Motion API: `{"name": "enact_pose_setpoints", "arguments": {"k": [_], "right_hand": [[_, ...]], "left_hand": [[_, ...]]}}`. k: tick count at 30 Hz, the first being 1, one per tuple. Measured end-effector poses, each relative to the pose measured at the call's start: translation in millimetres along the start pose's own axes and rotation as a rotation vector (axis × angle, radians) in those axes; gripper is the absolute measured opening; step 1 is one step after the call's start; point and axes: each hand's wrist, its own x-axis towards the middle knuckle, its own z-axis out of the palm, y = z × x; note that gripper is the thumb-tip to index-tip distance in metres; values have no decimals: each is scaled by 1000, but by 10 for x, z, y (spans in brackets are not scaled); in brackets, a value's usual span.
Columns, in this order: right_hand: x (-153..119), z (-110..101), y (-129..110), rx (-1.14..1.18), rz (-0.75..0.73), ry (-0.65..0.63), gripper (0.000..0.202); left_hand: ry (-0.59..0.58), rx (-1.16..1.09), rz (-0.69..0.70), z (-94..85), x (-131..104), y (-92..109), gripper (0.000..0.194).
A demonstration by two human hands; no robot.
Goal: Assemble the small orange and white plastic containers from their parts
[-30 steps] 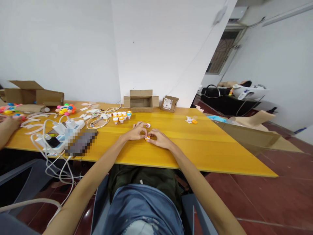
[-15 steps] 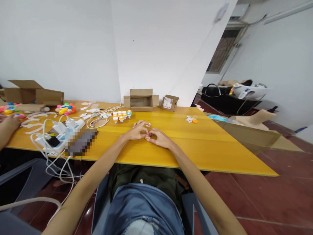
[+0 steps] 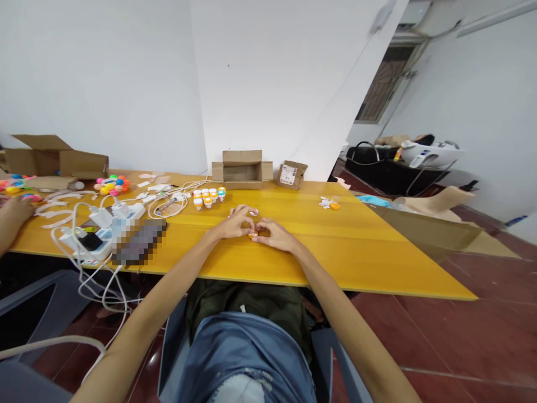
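Observation:
My left hand [image 3: 235, 223] and my right hand [image 3: 273, 234] meet over the middle of the yellow table [image 3: 335, 257]. Between their fingertips is a small orange and white piece [image 3: 252, 235], gripped from both sides and partly covered by the fingers. A small round white piece [image 3: 254, 212] shows at the raised fingers of my left hand. Several small white jars with orange lids, one with a teal lid [image 3: 221, 193], stand in a group behind my left hand. Small white pieces [image 3: 324, 202] lie beside an orange cap [image 3: 334, 206] at the right.
Two cardboard boxes [image 3: 242, 171] [image 3: 291, 174] stand at the wall. On the left are a power strip [image 3: 96, 252] with cables, a dark blurred device [image 3: 140, 242], colourful balls [image 3: 112, 185] and another person's hand [image 3: 15, 215].

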Motion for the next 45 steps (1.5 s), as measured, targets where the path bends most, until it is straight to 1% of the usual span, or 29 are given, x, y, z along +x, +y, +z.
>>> {"name": "enact_pose_setpoints", "arguments": {"k": [9,17,22,26,28,37,45], "right_hand": [[8,-40,-59,73,82,-22,24],[20,-24,-8,-5,91,53,19],[31,4,3,18,39,83,18],[33,19,40,31,-18,48,24],[33,22,55,28,-22,44,26],[28,24,67,9,23,111,27],[23,37,40,21,-40,82,31]], "left_hand": [[6,-3,5,4,3,-6,15],[-2,4,10,11,3,-23,15],[4,-3,29,4,-4,-20,15],[4,3,29,1,2,-22,15],[2,10,25,1,6,-23,15],[6,27,33,7,9,-38,16],[-1,15,34,-8,0,-13,18]]}}
